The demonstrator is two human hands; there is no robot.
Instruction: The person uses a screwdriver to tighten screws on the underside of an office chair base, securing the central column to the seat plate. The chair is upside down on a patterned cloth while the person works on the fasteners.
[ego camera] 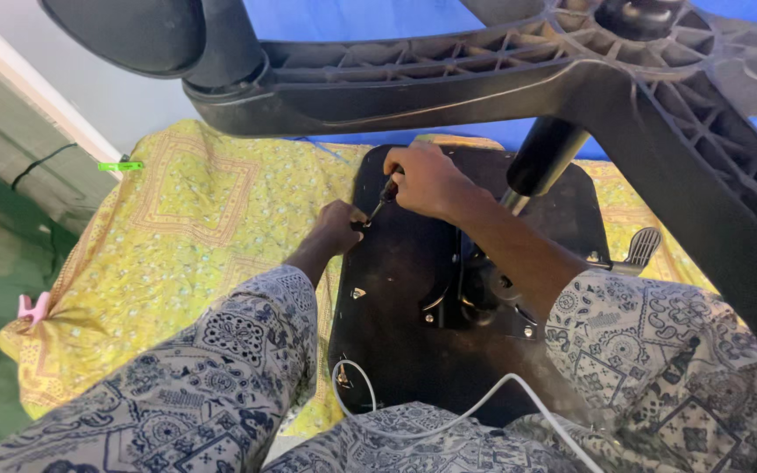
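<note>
The right hand is closed around a screwdriver, tip at the far left edge of the upturned chair seat. The left hand pinches the fitting there. Step in hand: driving a screw. The next turn calls for steady downward pressure.

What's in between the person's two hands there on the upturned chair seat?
In the head view, a screwdriver spans the gap: the right hand grips its handle, and its tip points down beside the left hand on the black seat underside.
</note>
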